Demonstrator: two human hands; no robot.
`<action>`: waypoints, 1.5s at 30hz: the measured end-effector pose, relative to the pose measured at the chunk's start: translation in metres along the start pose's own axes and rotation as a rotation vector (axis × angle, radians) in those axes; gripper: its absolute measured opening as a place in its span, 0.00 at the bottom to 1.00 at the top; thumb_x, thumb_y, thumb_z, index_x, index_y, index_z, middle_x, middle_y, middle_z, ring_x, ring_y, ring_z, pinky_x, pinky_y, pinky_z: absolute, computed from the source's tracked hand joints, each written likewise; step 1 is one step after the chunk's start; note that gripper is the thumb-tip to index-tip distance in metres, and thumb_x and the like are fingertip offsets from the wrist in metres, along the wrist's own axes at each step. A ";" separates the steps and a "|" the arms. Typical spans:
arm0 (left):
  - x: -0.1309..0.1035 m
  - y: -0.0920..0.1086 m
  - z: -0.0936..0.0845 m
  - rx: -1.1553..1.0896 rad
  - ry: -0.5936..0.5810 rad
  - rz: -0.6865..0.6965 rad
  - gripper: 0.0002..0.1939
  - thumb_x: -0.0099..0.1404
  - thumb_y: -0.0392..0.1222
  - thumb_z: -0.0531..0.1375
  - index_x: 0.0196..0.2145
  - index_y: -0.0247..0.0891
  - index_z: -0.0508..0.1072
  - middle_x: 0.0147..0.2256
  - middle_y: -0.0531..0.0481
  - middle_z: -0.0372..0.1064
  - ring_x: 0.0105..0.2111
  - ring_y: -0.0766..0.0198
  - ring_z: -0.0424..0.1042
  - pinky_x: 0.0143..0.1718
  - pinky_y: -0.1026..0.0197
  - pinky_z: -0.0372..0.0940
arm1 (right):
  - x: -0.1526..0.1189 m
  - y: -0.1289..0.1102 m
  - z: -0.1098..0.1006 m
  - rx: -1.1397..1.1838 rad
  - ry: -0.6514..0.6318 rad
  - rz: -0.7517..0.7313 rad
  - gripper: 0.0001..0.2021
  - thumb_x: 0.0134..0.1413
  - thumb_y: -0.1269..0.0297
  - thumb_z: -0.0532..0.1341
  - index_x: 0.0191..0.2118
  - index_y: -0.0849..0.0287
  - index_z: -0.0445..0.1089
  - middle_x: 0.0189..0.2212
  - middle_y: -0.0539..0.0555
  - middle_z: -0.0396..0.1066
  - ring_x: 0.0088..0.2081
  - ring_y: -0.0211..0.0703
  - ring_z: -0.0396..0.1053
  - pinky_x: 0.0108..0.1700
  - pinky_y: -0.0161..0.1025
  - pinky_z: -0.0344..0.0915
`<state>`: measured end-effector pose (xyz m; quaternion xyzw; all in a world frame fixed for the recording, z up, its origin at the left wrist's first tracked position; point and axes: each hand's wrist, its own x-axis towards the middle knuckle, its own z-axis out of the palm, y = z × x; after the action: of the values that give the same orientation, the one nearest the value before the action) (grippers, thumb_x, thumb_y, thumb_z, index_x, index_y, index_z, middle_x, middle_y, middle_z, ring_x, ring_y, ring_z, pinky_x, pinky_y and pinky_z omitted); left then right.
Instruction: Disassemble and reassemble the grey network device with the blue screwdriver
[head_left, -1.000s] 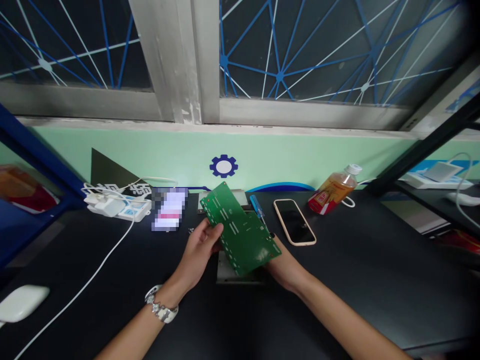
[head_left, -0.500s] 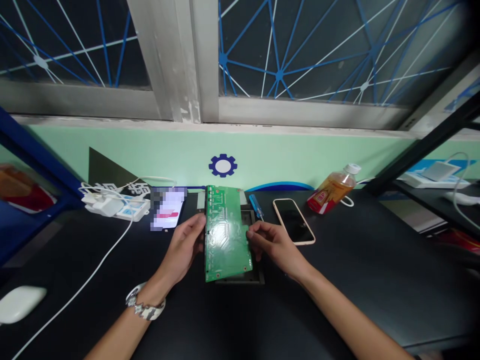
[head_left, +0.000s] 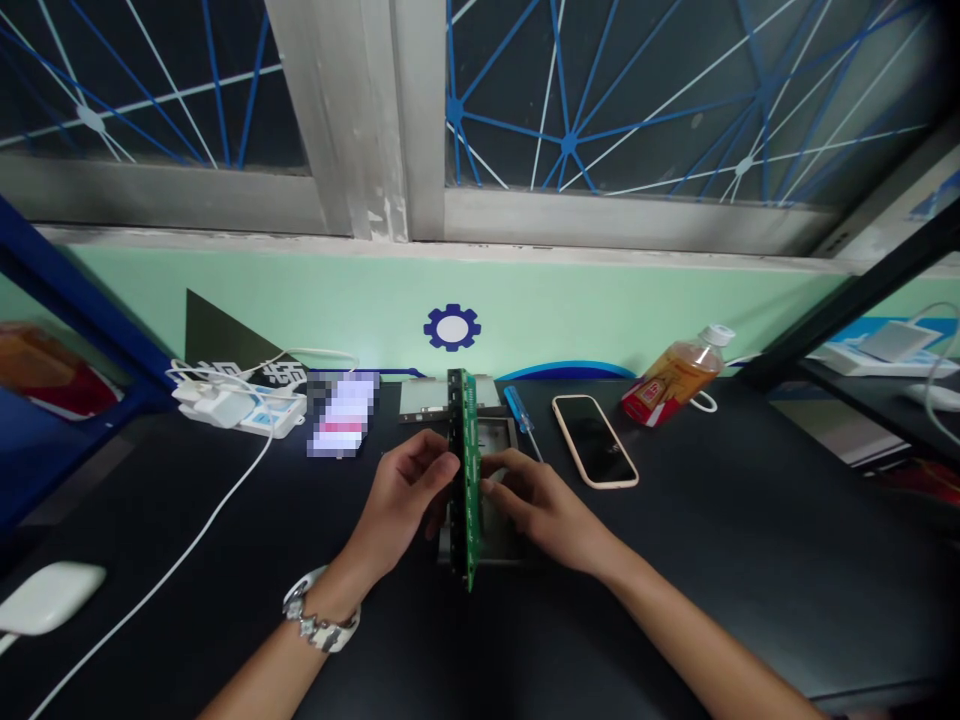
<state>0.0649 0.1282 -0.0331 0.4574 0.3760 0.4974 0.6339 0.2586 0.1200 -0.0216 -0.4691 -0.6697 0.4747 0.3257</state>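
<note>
Green across the thin rectangular circuit board (head_left: 472,490), black along its left side. Grey on the shallow metal tray (head_left: 496,434). Blue on the slim plastic-handled screwdriver (head_left: 517,408); pale peach around the black-screened rectangular phone (head_left: 596,445). Orange and red on the white-capped plastic bottle (head_left: 667,382). Black over the flat table (head_left: 225,620); dark blue, pale-centred, on the gear emblem (head_left: 452,328).

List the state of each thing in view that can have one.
Thin green circuit board: on edge between left hand and right hand.
Grey rectangular tray: recess up.
Slim blue-handled screwdriver: lying down.
Phone in pale pink case: screen dark.
Rectangular phone, pixelated here: screen lit.
Plastic bottle with orange-red label: white cap on.
</note>
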 end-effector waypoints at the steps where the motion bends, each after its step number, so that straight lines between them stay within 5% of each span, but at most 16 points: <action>1: -0.001 0.001 0.002 0.021 -0.004 0.001 0.20 0.58 0.58 0.68 0.33 0.38 0.70 0.18 0.60 0.58 0.12 0.74 0.55 0.10 0.70 0.53 | 0.000 0.000 0.000 -0.001 0.000 -0.010 0.16 0.62 0.52 0.60 0.46 0.59 0.72 0.24 0.48 0.63 0.26 0.38 0.61 0.27 0.35 0.58; 5: -0.006 0.009 0.006 0.128 -0.054 -0.028 0.20 0.59 0.58 0.67 0.33 0.38 0.72 0.15 0.61 0.57 0.10 0.74 0.54 0.09 0.70 0.52 | 0.005 0.006 -0.003 0.066 0.070 -0.023 0.14 0.58 0.53 0.65 0.43 0.58 0.72 0.29 0.48 0.63 0.30 0.37 0.62 0.31 0.35 0.60; 9: -0.006 0.017 -0.006 0.195 -0.096 -0.025 0.17 0.64 0.54 0.65 0.38 0.36 0.74 0.12 0.59 0.60 0.08 0.72 0.56 0.09 0.71 0.52 | 0.008 0.009 -0.010 0.395 0.055 0.084 0.17 0.55 0.52 0.67 0.42 0.55 0.64 0.21 0.41 0.57 0.18 0.31 0.52 0.19 0.30 0.50; 11: -0.005 0.020 -0.014 0.198 -0.115 -0.018 0.17 0.66 0.53 0.63 0.42 0.35 0.74 0.14 0.56 0.65 0.10 0.68 0.64 0.10 0.70 0.55 | 0.008 0.007 -0.015 0.542 0.034 0.110 0.17 0.57 0.51 0.65 0.43 0.53 0.60 0.22 0.43 0.63 0.18 0.34 0.60 0.18 0.30 0.52; 13: -0.002 0.022 -0.021 0.186 -0.151 -0.013 0.18 0.67 0.52 0.62 0.46 0.34 0.75 0.18 0.51 0.71 0.16 0.61 0.73 0.12 0.67 0.62 | 0.007 0.004 -0.018 0.642 0.025 0.098 0.15 0.60 0.52 0.63 0.43 0.53 0.60 0.28 0.49 0.70 0.27 0.42 0.70 0.22 0.33 0.61; 17: 0.001 0.025 -0.028 0.213 -0.174 0.015 0.17 0.68 0.51 0.61 0.45 0.35 0.78 0.27 0.45 0.74 0.27 0.57 0.78 0.22 0.61 0.74 | 0.006 0.000 -0.020 0.775 0.071 0.062 0.09 0.63 0.56 0.59 0.42 0.54 0.63 0.33 0.50 0.67 0.33 0.40 0.69 0.33 0.36 0.67; 22: 0.003 0.020 -0.029 0.227 -0.122 -0.009 0.20 0.64 0.46 0.66 0.52 0.43 0.70 0.26 0.53 0.69 0.22 0.61 0.74 0.19 0.63 0.72 | 0.001 0.003 -0.017 0.492 0.178 -0.080 0.09 0.61 0.57 0.63 0.43 0.52 0.65 0.34 0.49 0.62 0.32 0.38 0.62 0.34 0.35 0.62; 28: 0.008 0.010 -0.030 0.226 -0.082 -0.091 0.35 0.61 0.45 0.68 0.61 0.43 0.57 0.29 0.54 0.70 0.25 0.63 0.73 0.24 0.62 0.74 | -0.012 0.002 -0.007 0.116 0.161 -0.284 0.16 0.65 0.63 0.59 0.57 0.48 0.61 0.43 0.55 0.65 0.39 0.43 0.67 0.38 0.41 0.68; 34: 0.008 -0.002 -0.024 0.209 -0.152 -0.120 0.29 0.65 0.45 0.63 0.62 0.41 0.63 0.39 0.46 0.73 0.36 0.58 0.77 0.35 0.54 0.77 | -0.016 0.003 0.005 -0.044 0.097 -0.497 0.30 0.63 0.70 0.60 0.66 0.43 0.53 0.50 0.57 0.64 0.43 0.45 0.69 0.41 0.43 0.72; 40: 0.009 -0.004 -0.023 0.199 -0.149 -0.077 0.28 0.65 0.44 0.63 0.61 0.43 0.64 0.43 0.43 0.73 0.36 0.58 0.76 0.35 0.56 0.77 | -0.018 0.006 0.010 0.046 0.123 -0.488 0.33 0.61 0.69 0.62 0.67 0.42 0.49 0.50 0.57 0.65 0.43 0.45 0.71 0.40 0.43 0.73; 45: 0.011 0.005 -0.034 0.266 -0.057 -0.040 0.31 0.62 0.44 0.67 0.61 0.42 0.65 0.43 0.46 0.71 0.34 0.60 0.74 0.29 0.58 0.76 | -0.008 0.012 0.001 0.246 0.239 -0.222 0.20 0.60 0.62 0.65 0.56 0.50 0.62 0.43 0.54 0.71 0.40 0.43 0.72 0.38 0.39 0.71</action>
<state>0.0348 0.1465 -0.0387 0.5438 0.4296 0.4172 0.5880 0.2641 0.1135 -0.0336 -0.4022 -0.6108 0.4550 0.5080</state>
